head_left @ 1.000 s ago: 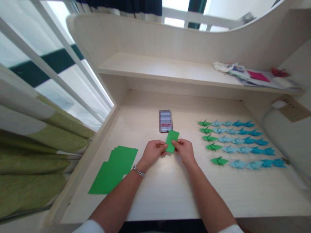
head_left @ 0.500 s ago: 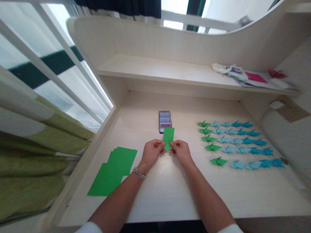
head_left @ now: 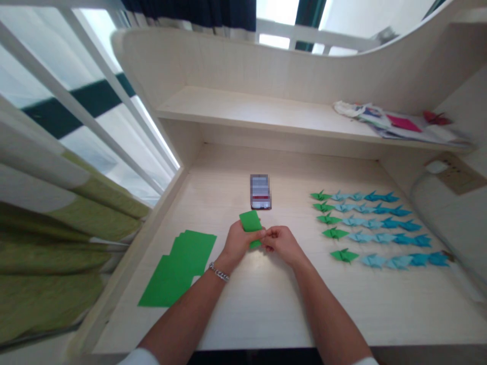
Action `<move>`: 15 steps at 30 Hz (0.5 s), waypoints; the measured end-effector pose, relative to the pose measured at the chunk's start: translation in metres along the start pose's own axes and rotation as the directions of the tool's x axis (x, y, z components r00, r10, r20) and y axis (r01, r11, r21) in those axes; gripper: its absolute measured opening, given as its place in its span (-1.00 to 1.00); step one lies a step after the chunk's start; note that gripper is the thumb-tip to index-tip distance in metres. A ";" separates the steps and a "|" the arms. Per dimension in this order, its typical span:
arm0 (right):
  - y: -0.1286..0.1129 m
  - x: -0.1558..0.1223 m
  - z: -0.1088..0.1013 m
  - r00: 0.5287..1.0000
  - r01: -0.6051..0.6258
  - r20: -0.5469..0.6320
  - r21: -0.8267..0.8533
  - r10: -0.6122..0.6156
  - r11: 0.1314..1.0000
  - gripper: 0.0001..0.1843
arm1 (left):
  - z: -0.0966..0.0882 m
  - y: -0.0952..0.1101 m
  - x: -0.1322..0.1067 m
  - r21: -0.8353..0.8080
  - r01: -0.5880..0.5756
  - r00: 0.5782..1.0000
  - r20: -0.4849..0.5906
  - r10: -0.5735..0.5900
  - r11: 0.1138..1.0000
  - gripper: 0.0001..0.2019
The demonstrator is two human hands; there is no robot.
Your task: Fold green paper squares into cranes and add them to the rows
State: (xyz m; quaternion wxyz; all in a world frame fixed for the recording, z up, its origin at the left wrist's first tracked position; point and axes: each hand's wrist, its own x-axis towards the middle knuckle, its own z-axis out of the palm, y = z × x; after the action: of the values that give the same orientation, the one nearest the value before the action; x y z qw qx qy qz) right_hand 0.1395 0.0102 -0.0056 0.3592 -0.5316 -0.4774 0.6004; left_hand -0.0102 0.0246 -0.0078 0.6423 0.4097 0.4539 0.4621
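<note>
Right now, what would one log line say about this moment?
left hand: pinching folded green paper | right hand: pinching its lower end | beyond: phone | left: green sheets | right: paper cranes in rows

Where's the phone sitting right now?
In the head view the phone lies flat on the desk, just beyond the folded green paper held by the left hand and right hand, with the paper cranes to its right.

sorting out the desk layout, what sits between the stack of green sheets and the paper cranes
In the head view, the left hand and right hand, together pinching a folded green paper; the rest is desk surface.
</note>
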 end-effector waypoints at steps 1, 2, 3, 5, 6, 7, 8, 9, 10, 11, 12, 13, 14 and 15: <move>-0.001 -0.001 -0.001 1.000 0.001 0.029 -0.023 -0.001 1.000 -0.79 | 0.000 0.000 0.000 0.008 0.003 0.999 -0.047 -0.003 1.000 -0.53; -0.002 -0.003 -0.002 0.998 0.001 0.057 -0.042 0.002 0.999 -0.80 | -0.001 0.000 0.001 0.012 0.004 0.996 -0.092 -0.003 1.000 -0.52; -0.003 -0.004 -0.003 0.997 -0.003 0.083 -0.058 0.008 0.998 -0.80 | -0.002 0.000 0.001 0.008 0.004 0.992 -0.126 -0.003 1.000 -0.50; -0.005 -0.007 -0.006 0.992 -0.016 0.123 -0.083 0.026 0.996 -0.80 | -0.005 0.002 0.004 -0.022 0.001 0.986 -0.166 -0.005 1.000 -0.48; -0.007 -0.008 -0.008 0.989 -0.023 0.141 -0.096 0.037 0.995 -0.80 | -0.007 0.003 0.005 -0.046 0.001 0.985 -0.175 -0.009 0.999 -0.46; -0.008 -0.009 -0.010 0.986 -0.030 0.157 -0.108 0.047 0.994 -0.80 | -0.009 0.004 0.007 -0.074 0.004 0.983 -0.181 -0.017 0.997 -0.45; -0.009 -0.010 -0.011 0.984 -0.036 0.170 -0.117 0.056 0.992 -0.80 | -0.011 0.004 0.008 -0.096 0.005 0.983 -0.185 -0.022 0.995 -0.44; -0.009 -0.011 -0.013 0.981 -0.042 0.182 -0.124 0.064 0.991 -0.80 | -0.013 0.005 0.010 -0.113 0.003 0.982 -0.186 -0.024 0.994 -0.44; -0.010 -0.012 -0.015 0.979 -0.045 0.192 -0.128 0.069 0.991 -0.80 | -0.014 0.005 0.011 -0.124 -0.001 0.982 -0.185 -0.022 0.992 -0.45; -0.010 -0.012 -0.016 0.977 -0.048 0.201 -0.131 0.074 0.990 -0.80 | -0.015 0.006 0.011 -0.130 -0.004 0.983 -0.185 -0.020 0.992 -0.46; -0.011 -0.013 -0.018 0.975 -0.051 0.210 -0.133 0.078 0.990 -0.80 | -0.016 0.007 0.012 -0.133 -0.006 0.981 -0.191 -0.019 0.991 -0.46; -0.011 -0.013 -0.019 0.973 -0.053 0.217 -0.135 0.082 0.989 -0.80 | -0.017 0.008 0.013 -0.135 -0.010 0.979 -0.205 -0.018 0.991 -0.47; -0.011 -0.014 -0.020 0.971 -0.056 0.223 -0.137 0.086 0.989 -0.80 | -0.017 0.009 0.013 -0.137 -0.016 0.974 -0.227 -0.015 0.990 -0.47; -0.012 -0.014 -0.022 0.970 -0.059 0.225 -0.138 0.089 0.989 -0.79 | -0.018 0.011 0.013 -0.138 -0.026 0.968 -0.252 -0.010 0.990 -0.47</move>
State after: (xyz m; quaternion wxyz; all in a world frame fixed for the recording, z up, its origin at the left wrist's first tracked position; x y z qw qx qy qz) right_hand 0.1626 0.0046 0.0104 0.2432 -0.4981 -0.5337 0.6386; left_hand -0.0276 0.0414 -0.0040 0.6049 0.3035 0.4966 0.5435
